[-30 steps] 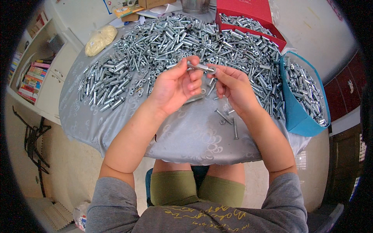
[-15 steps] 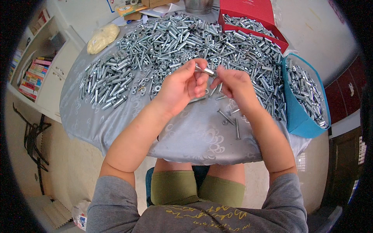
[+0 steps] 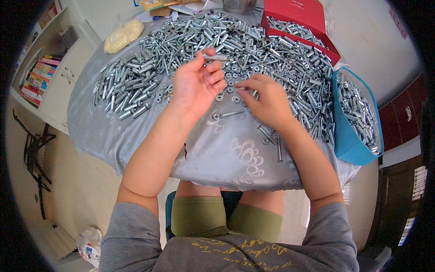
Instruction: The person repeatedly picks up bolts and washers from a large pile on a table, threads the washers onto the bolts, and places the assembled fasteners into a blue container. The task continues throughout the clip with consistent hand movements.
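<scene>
Steel everywhere: I see a heap of bolts and sleeves (image 3: pixel 217 41) on the grey tablecloth (image 3: pixel 226 154).
Left hand (image 3: pixel 197 86): pinching one bolt (image 3: pixel 217 57), lifted over the heap.
Right hand (image 3: pixel 267 102): fingers curled, down among loose washers (image 3: pixel 229 93); can't tell if it holds one.
Change: hands were together half a second ago, now apart, so the right has left the bolt.
Nearby: blue bin (image 3: pixel 346 136), red box (image 3: pixel 299 18).

The near half of the desk (image 3: pixel 149 145) is bare cloth, crossed only by a few loose bolts (image 3: pixel 272 138). The far half is blocked by a dense bolt heap (image 3: pixel 235 45). Passage rightward is closed by a blue bin (image 3: pixel 344 136) and a red box (image 3: pixel 312 27). The far left edge is taken by what seems a pale bag (image 3: pixel 123 35).
</scene>
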`<act>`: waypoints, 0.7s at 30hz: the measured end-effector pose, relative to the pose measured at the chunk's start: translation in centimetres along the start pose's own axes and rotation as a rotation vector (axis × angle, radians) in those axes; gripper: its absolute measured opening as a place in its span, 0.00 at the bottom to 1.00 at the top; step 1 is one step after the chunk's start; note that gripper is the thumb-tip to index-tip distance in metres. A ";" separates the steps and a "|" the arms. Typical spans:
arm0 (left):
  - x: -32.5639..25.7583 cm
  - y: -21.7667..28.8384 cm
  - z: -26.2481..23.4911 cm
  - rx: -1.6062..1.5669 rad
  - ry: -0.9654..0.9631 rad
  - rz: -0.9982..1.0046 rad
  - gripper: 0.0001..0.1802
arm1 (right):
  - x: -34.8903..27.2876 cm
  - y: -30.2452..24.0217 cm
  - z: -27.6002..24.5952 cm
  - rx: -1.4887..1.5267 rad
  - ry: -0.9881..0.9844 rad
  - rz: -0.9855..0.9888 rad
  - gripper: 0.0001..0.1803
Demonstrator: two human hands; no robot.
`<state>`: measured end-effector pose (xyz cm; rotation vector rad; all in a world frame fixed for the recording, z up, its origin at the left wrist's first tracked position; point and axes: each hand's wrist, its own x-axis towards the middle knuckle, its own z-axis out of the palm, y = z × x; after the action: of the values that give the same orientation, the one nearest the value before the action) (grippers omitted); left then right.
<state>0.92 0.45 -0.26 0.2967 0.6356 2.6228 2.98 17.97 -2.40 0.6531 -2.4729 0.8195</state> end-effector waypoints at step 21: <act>-0.3 0.0 0.6 0.030 0.016 -0.005 0.11 | -0.5 1.1 -0.3 -0.159 -0.196 -0.030 0.06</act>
<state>1.35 0.55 0.28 0.2831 0.6801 2.6150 2.84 19.05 -2.94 0.7414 -2.6628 0.5629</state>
